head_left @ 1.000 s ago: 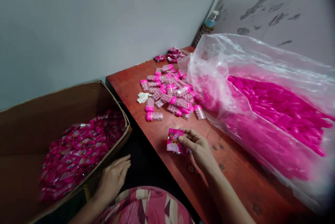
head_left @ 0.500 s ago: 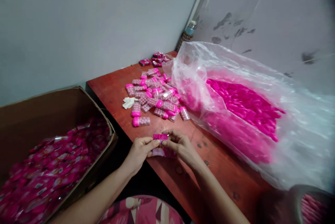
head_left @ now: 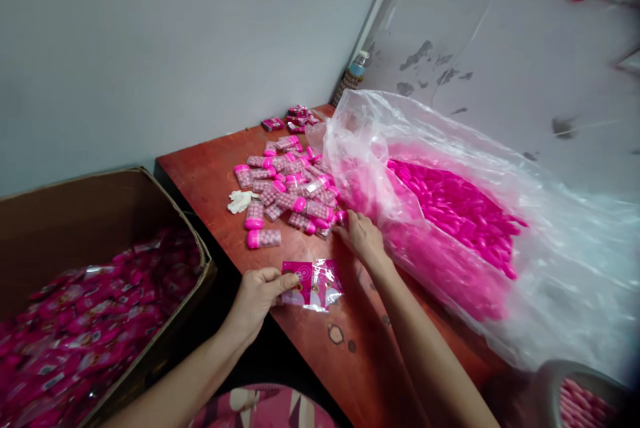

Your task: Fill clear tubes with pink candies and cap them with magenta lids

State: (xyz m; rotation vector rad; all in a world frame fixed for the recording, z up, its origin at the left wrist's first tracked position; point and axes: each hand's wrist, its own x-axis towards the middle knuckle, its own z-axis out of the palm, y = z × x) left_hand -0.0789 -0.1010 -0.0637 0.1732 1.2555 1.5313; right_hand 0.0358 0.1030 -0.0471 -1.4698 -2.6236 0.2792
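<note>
My left hand (head_left: 257,293) pinches the left edge of a small pink printed plastic pouch (head_left: 313,285) that lies flat on the red-brown wooden table (head_left: 215,168). My right hand (head_left: 361,235) reaches forward to the near edge of a pile of clear tubes with pink caps (head_left: 287,185), its fingers on one tube. Whether it has gripped the tube is unclear.
A large clear plastic bag of pink pieces (head_left: 450,215) fills the table's right side. A cardboard box with several pink pouches (head_left: 90,308) stands at the left. Small pink packets (head_left: 295,115) and a bottle (head_left: 353,75) sit at the far corner. A grey tub (head_left: 580,395) is at bottom right.
My right hand let go of the pouch and moved forward to the tube pile. My left hand came up from the box and now holds the pouch alone.
</note>
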